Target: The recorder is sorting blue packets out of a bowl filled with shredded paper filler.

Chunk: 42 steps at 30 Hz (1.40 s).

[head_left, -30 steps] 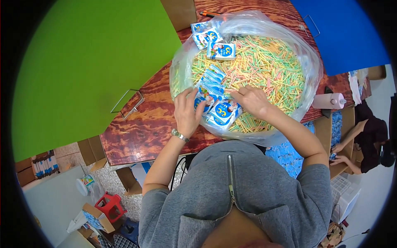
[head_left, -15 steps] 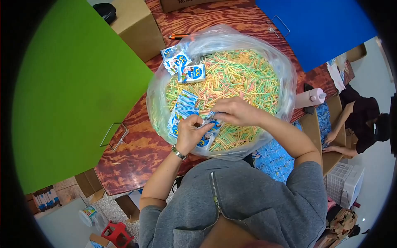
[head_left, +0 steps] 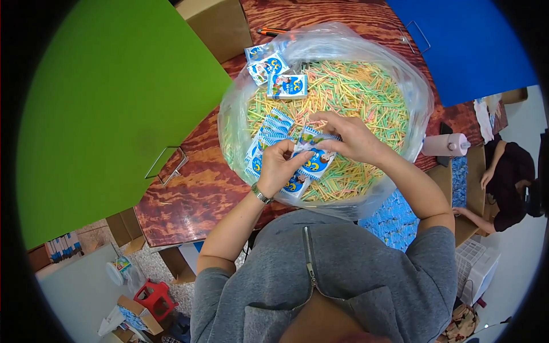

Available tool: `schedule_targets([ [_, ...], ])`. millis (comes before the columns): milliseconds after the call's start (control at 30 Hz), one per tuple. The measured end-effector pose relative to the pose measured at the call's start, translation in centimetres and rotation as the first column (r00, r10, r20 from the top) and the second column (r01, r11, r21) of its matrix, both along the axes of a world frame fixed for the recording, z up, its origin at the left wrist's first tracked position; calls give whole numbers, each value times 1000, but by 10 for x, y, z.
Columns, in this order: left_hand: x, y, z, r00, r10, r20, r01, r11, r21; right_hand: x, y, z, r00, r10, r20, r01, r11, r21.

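Observation:
My left hand (head_left: 278, 169) pinches a small blue-and-white packet (head_left: 315, 161) between thumb and fingers. At the packet's upper part is my right hand (head_left: 359, 139), its thumb against the packet and its index finger bent beyond the top edge. Both hands are above a big clear plastic bag (head_left: 420, 111), its mouth folded wide. Thin pastel sticks (head_left: 349, 94) in green, yellow and pink fill it. An overlapping row of similar packets (head_left: 269, 137) lies on the sticks beside my left hand. Another packet (head_left: 287, 86) rests farther off, near the bag's rim, with more behind it.
A green panel (head_left: 120, 114) stands at left, a blue panel (head_left: 469, 46) at far right. An orange-and-black cutter (head_left: 273, 31) lies on the red wood-grain table (head_left: 189, 208). At right are a pink bottle (head_left: 446, 144) and a co-worker (head_left: 509, 177) beside a carton of blue packets.
The packet between my hands now faces up with its printed front showing, above the others. My right hand has opened a little at its top. The whole view has shifted slightly.

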State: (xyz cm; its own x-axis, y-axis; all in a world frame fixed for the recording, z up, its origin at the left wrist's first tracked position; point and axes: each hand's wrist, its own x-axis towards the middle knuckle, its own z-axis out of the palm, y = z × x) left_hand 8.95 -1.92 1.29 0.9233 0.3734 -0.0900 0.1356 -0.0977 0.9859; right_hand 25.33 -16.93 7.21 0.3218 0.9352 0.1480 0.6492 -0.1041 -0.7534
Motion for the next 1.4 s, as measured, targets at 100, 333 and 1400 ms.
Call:
schedule_targets([
  [100, -5, 6, -7, 997, -72, -37, 74, 996, 56, 5, -5, 1, 999, -7, -44, -3, 977, -213],
  [333, -22, -1, 17, 921, -190, -339, 387, 516, 764, 44, -24, 11, 990, 113, 80, -85, 953, -292],
  [1400, 2, 0, -2, 997, -64, -33, 64, 998, 17, 216, -16, -116, 796, -71, 602, 468, 702, -536],
])
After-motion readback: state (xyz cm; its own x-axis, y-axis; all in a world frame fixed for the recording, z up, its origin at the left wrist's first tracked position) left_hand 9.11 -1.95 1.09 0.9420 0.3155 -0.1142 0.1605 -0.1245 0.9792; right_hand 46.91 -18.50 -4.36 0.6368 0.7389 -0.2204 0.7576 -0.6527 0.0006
